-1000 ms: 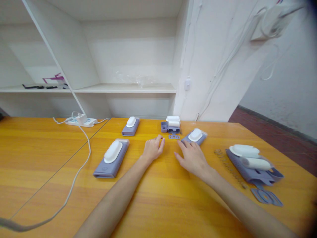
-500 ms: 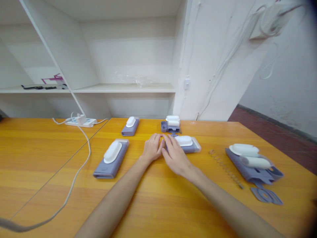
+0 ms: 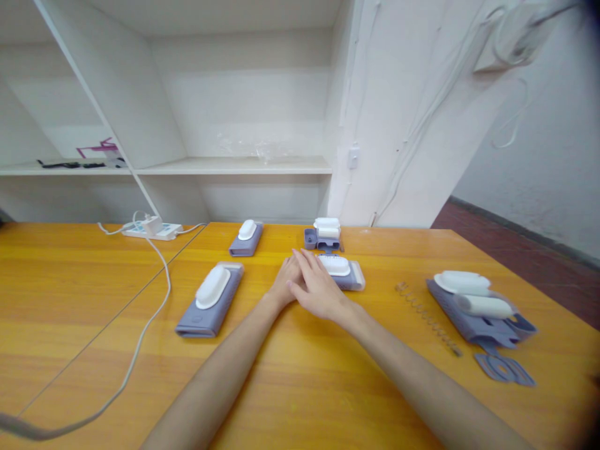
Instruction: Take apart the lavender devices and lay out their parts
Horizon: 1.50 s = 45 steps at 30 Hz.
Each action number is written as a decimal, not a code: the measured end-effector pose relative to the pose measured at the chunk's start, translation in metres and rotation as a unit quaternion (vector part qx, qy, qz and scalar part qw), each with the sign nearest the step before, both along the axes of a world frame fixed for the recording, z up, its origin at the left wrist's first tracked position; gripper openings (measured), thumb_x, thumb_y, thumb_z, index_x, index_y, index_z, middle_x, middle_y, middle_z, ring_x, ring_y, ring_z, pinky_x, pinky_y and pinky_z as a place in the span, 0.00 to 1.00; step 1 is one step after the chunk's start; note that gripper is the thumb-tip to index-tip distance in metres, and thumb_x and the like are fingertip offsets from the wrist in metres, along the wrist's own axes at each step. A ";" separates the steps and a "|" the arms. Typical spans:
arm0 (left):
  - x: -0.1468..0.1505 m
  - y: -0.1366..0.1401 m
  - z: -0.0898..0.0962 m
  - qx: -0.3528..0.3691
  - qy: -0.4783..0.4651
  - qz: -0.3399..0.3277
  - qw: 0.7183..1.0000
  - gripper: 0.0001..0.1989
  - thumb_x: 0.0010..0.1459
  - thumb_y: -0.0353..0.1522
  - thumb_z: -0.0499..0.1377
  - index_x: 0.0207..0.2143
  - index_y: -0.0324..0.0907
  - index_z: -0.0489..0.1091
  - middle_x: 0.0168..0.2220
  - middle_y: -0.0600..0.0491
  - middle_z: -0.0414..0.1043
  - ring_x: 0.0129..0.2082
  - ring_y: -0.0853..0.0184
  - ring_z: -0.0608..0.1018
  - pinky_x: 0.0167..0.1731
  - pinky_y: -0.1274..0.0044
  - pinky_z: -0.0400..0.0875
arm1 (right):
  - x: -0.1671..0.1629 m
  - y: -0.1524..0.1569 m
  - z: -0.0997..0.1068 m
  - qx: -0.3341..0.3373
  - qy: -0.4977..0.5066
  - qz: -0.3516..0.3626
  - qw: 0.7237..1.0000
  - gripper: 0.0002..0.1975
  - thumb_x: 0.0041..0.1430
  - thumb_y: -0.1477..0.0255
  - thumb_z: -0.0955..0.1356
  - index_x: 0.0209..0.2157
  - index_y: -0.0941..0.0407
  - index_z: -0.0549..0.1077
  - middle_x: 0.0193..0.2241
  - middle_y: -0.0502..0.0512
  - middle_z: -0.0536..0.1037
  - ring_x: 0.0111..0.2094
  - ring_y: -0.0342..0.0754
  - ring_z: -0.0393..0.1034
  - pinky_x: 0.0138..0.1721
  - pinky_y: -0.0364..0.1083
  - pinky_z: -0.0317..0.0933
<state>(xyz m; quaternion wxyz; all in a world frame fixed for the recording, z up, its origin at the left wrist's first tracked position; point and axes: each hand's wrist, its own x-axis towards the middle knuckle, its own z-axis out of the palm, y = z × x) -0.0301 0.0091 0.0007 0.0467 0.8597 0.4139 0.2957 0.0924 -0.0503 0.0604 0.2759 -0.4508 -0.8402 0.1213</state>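
Observation:
My left hand (image 3: 284, 282) rests at the left end of a grey-purple flat case (image 3: 350, 280) with a white oval piece on its top. Its fingers are mostly hidden behind my right hand (image 3: 317, 286). The right hand's fingers are stretched out, reaching across the left fingers, with the thumb apart. Both hands cover the left end of the case, so any grip on it is hidden. Just behind stands an opened grey-purple holder (image 3: 310, 238) with white parts (image 3: 327, 226). Left of my hands lies a similar case (image 3: 204, 317) with a white oval piece (image 3: 213, 287).
A smaller-looking case (image 3: 247, 245) lies farther back. At right, an opened case (image 3: 462, 317) holds a white roll (image 3: 485, 307), beside a flat cut-out flap (image 3: 504, 369) and a coiled strand (image 3: 427, 320). A power strip (image 3: 159, 232) and a white cable (image 3: 149, 328) occupy the left.
The case by my hands has shifted left. My right hand has also moved left, and its fingers now overlap the left hand, where before the fingertips met.

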 end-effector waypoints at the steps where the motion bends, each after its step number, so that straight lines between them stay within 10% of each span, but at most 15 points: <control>1: 0.000 0.001 0.001 0.001 0.011 0.004 1.000 0.24 0.55 0.36 0.52 0.54 0.41 0.59 0.52 0.43 0.64 0.52 0.53 0.67 0.51 0.63 0.60 | 0.001 0.000 -0.001 0.016 -0.014 0.005 1.000 0.34 0.57 0.67 0.62 0.62 0.61 0.48 0.62 0.63 0.51 0.64 0.53 0.40 0.63 0.55 0.38; 12: 0.002 -0.007 0.010 -0.005 -0.011 0.022 1.000 0.26 0.51 0.35 0.58 0.53 0.40 0.59 0.51 0.43 0.66 0.49 0.57 0.69 0.48 0.64 0.63 | 0.028 0.002 -0.019 0.141 -0.069 0.053 0.986 0.27 0.57 0.73 0.61 0.59 0.59 0.56 0.61 0.64 0.52 0.62 0.55 0.45 0.60 0.59 0.47; 23: 0.006 -0.012 0.018 0.008 -0.033 0.013 0.999 0.31 0.45 0.51 0.61 0.47 0.43 0.63 0.45 0.47 0.69 0.46 0.57 0.70 0.46 0.67 0.62 | 0.068 0.009 -0.029 0.177 -0.124 -0.060 0.974 0.25 0.60 0.68 0.60 0.58 0.59 0.59 0.59 0.64 0.58 0.60 0.57 0.48 0.60 0.61 0.42; 45: 0.005 -0.015 0.023 0.008 -0.030 0.010 0.999 0.36 0.42 0.54 0.61 0.49 0.43 0.63 0.46 0.47 0.68 0.46 0.57 0.69 0.46 0.67 0.62 | 0.131 0.024 -0.043 0.065 -0.021 -0.021 0.997 0.38 0.54 0.61 0.67 0.62 0.52 0.48 0.60 0.59 0.58 0.60 0.53 0.53 0.59 0.55 0.50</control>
